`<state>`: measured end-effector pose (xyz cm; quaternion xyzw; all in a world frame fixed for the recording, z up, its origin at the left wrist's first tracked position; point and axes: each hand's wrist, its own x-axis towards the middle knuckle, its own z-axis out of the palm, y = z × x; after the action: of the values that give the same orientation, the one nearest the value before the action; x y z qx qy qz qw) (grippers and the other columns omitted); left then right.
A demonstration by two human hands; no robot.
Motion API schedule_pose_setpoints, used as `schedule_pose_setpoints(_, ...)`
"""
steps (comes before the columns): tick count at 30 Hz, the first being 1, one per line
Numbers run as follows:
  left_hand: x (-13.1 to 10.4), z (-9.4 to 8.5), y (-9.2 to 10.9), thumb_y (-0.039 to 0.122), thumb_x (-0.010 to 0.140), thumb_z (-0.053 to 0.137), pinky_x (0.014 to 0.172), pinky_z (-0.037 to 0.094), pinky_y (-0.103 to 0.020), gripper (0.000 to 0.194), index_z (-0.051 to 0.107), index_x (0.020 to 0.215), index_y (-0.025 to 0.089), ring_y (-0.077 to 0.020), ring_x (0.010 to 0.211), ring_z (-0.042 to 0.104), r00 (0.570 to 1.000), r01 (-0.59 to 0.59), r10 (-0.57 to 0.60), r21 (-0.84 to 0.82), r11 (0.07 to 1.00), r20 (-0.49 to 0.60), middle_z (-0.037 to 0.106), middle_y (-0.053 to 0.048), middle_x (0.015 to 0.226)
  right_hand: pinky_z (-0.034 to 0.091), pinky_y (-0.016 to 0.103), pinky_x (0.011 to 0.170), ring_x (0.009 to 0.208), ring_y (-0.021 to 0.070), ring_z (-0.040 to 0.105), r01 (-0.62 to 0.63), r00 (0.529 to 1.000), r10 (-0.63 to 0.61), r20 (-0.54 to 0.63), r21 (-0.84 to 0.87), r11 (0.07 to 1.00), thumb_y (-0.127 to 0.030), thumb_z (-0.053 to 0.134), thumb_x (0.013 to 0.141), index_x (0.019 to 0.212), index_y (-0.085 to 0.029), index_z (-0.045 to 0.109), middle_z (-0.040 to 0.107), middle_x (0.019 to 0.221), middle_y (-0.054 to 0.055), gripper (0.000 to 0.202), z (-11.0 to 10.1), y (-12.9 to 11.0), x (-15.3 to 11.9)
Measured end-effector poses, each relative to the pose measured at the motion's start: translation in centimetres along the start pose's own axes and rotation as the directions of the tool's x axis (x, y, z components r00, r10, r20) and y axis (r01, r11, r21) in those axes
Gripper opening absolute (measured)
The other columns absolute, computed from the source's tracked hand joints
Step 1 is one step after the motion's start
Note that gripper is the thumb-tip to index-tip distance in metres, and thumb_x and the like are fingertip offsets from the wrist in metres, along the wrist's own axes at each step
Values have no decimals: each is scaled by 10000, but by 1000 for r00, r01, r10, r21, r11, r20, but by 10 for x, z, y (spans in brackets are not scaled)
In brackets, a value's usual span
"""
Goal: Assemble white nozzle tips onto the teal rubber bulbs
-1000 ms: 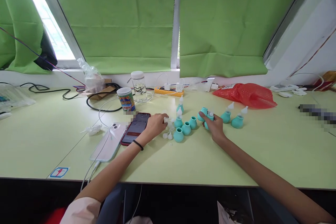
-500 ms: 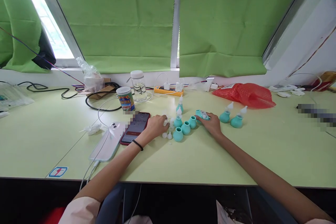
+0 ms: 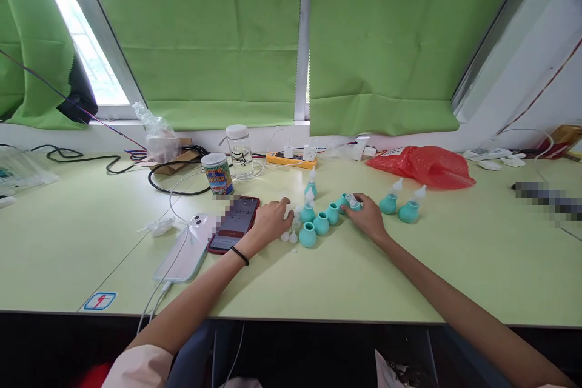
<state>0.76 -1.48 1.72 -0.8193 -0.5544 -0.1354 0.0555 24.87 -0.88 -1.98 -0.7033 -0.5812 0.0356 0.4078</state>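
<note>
My left hand (image 3: 273,219) is at a small cluster of clear plastic nozzle tips (image 3: 293,236), its fingers curled with what looks like one clear piece between them. My right hand (image 3: 368,216) grips a teal squeeze bulb (image 3: 356,206) with a clear part on it, its fingers partly hiding it. Beside it stand several open-topped teal bulbs, the nearest one to me (image 3: 308,235) upright. Two bulbs with clear nozzles fitted (image 3: 311,187) (image 3: 308,212) stand behind these. Another fitted pair, one left (image 3: 388,203) and one right (image 3: 409,211), stands right of my right hand.
Left of my left hand lie a phone with a lit screen (image 3: 234,224) and a pale phone (image 3: 186,248) with a cable. A printed can (image 3: 218,174), a lidded jar (image 3: 240,154), an orange power strip (image 3: 291,160) and a red plastic bag (image 3: 422,167) stand along the back.
The clear-topped bulb in my right hand has tilted slightly. My left hand stays at the clear tips with its fingers a little shifted, and the view has moved slightly.
</note>
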Motion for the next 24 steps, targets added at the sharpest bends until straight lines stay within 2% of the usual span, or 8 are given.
schedule_pose_setpoints(4,-2,-6,4,346,786,331,475,320,-225,270,469,963,196,-150,625,544,991,5,-17,-89,996,-134,581,-28,749,381,289,618,761,187,471,93,974,-70,-216,97,991,-316,578,531,891,-176,451,483,839,50,407,-4,-6,-1)
schedule_pose_setpoints(7,-6,-10,7,305,792,338,481,318,-210,222,489,898,182,-106,590,516,944,-100,38,-175,979,-329,556,-14,745,388,276,604,737,159,445,214,939,-136,-316,226,950,-234,560,528,856,-190,388,416,861,35,373,-10,-17,-10)
schedule_pose_setpoints(10,-12,-13,10,279,776,383,490,328,-198,183,502,845,159,-83,566,490,847,-310,170,-209,927,-504,535,-14,710,400,268,609,680,123,425,345,933,-255,-255,426,836,-167,519,533,863,-205,340,359,875,23,377,-17,-35,-28)
schedule_pose_setpoints(13,-20,-15,17,285,738,463,493,343,-193,165,510,802,141,-80,557,478,719,-513,302,-185,838,-625,531,-18,669,407,287,635,727,140,434,401,896,-434,-94,592,699,-139,462,573,853,-206,348,351,868,27,309,-25,-53,-51)
schedule_pose_setpoints(15,-25,-15,24,318,705,516,504,358,-197,197,514,778,135,-87,569,481,653,-606,361,-172,777,-666,535,-23,656,398,312,679,814,175,429,419,858,-514,-17,603,679,-140,470,609,830,-197,385,371,886,43,243,-28,-63,-65)
schedule_pose_setpoints(17,-28,-13,30,346,684,548,503,364,-198,223,513,746,134,-90,571,483,622,-658,385,-189,729,-682,538,-27,646,397,307,677,794,169,435,409,823,-565,65,621,668,-149,477,655,845,-198,406,407,866,42,209,-30,-69,-74)
schedule_pose_setpoints(20,-31,-10,37,324,705,543,488,356,-188,198,501,692,131,-77,543,466,653,-666,360,-279,692,-666,530,-21,622,402,259,592,675,130,440,366,819,-565,104,663,653,-152,522,660,847,-213,388,432,773,7,237,-26,-69,-81)
schedule_pose_setpoints(24,-34,-8,39,288,777,453,490,342,-180,172,491,730,126,-64,523,431,772,-609,366,-441,659,-520,499,-8,617,406,238,550,660,121,450,314,851,-519,78,717,623,-145,568,620,776,-214,354,419,746,-7,274,-18,-63,-82)
